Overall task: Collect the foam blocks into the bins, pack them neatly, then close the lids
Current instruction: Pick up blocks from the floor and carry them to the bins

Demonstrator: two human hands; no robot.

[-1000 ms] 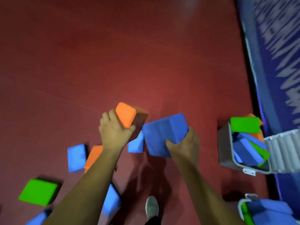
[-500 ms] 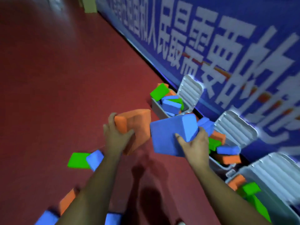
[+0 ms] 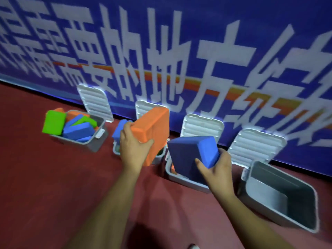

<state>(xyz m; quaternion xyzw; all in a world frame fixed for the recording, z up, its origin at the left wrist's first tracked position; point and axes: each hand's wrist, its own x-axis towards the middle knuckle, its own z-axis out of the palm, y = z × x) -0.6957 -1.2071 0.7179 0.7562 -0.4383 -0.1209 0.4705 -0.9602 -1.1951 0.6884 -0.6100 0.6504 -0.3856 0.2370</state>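
Observation:
My left hand (image 3: 133, 150) grips an orange foam block (image 3: 152, 132), held in the air in front of the second bin (image 3: 158, 158), which it mostly hides. My right hand (image 3: 214, 170) grips a blue foam block (image 3: 190, 155) over the third bin (image 3: 181, 179). Several grey bins stand in a row along the wall with white ribbed lids open against it. The leftmost bin (image 3: 95, 143) is heaped with green, blue and orange blocks. The rightmost bin (image 3: 294, 219) has nothing in it.
A blue banner wall (image 3: 197, 51) with large white characters runs behind the bins. Red floor (image 3: 45, 186) spreads in front and to the left. A shoe tip (image 3: 193, 246) shows at the bottom edge.
My view has swung from the floor round to face the wall and the row of bins. Both hands carried their blocks up toward the bins; the loose floor blocks are out of sight.

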